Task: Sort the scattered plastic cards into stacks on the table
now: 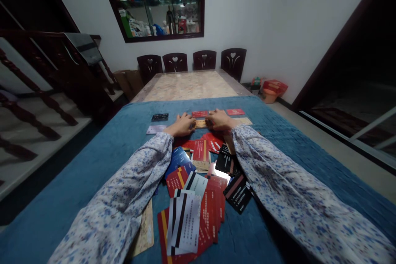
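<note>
Side by side over the cloth, my left hand (183,125) and my right hand (218,121) have their fingers curled at the two ends of a yellow-beige card (200,123). Just behind it lies a red card (199,114), with another red card (235,111) to the right. Left of my left hand are a black card (160,117) and a pale lilac card (156,129). Beyond my right hand a beige card (245,121) is partly hidden. Nearer to me spreads a loose pile: red cards (208,210), blue cards (178,161), black cards (237,193) and silver-white cards (187,225) with dark stripes.
A blue cloth (102,165) covers the near part of the marble-patterned table (188,84). Several dark chairs (204,60) stand at the far end. Stair railings (37,82) are on the left; an orange bin (270,95) stands on the floor at right.
</note>
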### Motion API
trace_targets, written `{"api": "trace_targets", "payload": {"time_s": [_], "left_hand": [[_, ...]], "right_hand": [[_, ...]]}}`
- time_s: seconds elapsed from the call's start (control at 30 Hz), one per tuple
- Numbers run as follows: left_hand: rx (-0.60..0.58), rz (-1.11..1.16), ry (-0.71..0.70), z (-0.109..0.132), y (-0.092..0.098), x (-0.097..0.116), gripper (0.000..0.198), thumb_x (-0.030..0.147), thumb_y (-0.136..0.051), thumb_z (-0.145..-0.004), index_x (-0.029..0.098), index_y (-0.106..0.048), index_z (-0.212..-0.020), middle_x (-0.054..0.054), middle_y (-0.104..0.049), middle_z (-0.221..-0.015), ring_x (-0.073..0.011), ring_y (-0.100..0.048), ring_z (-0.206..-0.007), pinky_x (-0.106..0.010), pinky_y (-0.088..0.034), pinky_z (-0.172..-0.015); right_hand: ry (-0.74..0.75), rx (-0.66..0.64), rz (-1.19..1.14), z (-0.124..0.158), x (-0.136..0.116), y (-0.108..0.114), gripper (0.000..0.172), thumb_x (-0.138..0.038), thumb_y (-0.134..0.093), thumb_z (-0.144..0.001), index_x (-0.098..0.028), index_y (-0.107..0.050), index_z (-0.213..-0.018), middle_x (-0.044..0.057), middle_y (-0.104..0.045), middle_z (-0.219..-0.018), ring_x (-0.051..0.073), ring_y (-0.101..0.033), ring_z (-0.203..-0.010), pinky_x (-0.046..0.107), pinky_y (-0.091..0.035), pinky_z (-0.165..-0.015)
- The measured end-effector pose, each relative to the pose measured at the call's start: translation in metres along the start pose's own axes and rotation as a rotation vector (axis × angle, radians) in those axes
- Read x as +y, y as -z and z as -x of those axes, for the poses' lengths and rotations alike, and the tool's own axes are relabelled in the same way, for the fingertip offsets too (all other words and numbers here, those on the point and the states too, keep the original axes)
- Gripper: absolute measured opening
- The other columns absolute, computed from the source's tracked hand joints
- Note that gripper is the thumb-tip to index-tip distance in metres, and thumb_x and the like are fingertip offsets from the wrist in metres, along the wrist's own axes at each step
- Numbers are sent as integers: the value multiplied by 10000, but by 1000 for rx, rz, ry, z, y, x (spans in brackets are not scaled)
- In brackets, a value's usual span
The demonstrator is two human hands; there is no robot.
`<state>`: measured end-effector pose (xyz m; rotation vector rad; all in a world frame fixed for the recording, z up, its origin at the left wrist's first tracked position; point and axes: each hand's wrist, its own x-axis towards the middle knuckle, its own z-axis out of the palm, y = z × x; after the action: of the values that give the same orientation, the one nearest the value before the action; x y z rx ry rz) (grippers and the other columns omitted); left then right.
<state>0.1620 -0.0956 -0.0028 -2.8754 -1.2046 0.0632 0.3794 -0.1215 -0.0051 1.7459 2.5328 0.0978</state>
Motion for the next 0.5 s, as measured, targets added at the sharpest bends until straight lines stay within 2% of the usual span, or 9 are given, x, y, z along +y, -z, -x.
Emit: {"api": "trace_targets", "payload": {"time_s": [0.1, 0.23, 0.5], "left_hand": [[30, -16, -14, 7, 0, 3, 353, 307, -576, -934, 217, -646, -1268, -155, -609, -1346, -354, -466, -1285, -533, -395, -1017], [46, -13, -21, 17, 0, 8, 332, 302, -551, -944, 203, -667, -1239, -161, -616, -1321, -350, -470, -1266, -518, -387, -1002], [82, 60, -54, 40, 3, 20, 257, 302, -536, -962, 200, -693, -1140, -130, -645, -1217, -314, -498, -1199, -486, -390, -994]], "right_hand": [[-5, 24, -10, 4, 0, 1, 479, -326, -599, -905, -199, -671, -1362, 177, -632, -1375, 363, -518, -1223, 433, -425, -921], [12, 37, -26, 14, -3, 7, 489, -311, -618, -904, -201, -670, -1379, 169, -617, -1408, 357, -505, -1220, 436, -408, -929], [117, 120, -79, 32, -9, 9, 409, -294, -664, -895, -210, -739, -1288, 158, -699, -1264, 353, -497, -1201, 431, -372, -926]]}}
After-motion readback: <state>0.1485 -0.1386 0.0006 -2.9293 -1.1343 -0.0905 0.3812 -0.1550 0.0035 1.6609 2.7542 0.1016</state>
